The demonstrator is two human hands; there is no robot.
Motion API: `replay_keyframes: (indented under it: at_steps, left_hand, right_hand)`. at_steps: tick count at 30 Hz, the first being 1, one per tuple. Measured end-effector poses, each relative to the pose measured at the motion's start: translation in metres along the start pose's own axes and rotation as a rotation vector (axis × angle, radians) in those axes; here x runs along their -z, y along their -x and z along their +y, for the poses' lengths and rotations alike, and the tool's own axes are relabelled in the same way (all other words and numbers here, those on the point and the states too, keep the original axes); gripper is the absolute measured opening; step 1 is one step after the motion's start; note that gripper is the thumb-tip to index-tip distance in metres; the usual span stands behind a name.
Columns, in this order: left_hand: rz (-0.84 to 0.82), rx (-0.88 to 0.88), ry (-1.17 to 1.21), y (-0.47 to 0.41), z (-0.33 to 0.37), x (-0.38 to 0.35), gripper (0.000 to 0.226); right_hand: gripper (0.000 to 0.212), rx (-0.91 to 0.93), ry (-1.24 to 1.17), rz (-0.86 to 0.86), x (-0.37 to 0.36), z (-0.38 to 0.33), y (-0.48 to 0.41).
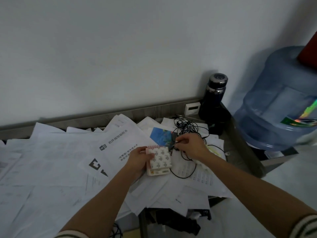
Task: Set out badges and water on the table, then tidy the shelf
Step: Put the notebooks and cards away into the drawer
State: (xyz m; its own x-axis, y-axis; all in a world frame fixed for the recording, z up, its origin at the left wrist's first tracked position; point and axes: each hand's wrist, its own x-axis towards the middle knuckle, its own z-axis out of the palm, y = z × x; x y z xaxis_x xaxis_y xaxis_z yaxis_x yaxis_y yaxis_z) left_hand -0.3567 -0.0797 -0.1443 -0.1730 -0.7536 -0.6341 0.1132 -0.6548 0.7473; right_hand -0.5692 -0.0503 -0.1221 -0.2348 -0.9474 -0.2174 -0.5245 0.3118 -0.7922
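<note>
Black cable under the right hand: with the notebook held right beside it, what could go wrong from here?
1. The right hand pinches the tangled black cable, whose loops run under the loose papers; pulling may drag sheets off the shelf edge.
2. The cable lies close to the dark flask; a snagged loop could tip it.
3. The left hand holds the small spiral notebook at one side only, so it might slip.

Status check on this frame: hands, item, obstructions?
Left hand gripping small spiral notepad. Right hand pinching black cable. Loose papers cover the shelf; cable tangled beside notepad.
</note>
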Motion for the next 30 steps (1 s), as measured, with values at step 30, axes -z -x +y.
replay_keyframes:
  at_steps: [30]
  left_hand:
    - [-0.214,0.097,0.346,0.044,-0.007,0.034,0.027]
  right_hand:
    - [0.036,-0.141,-0.626,-0.301,0.046,-0.052,0.046]
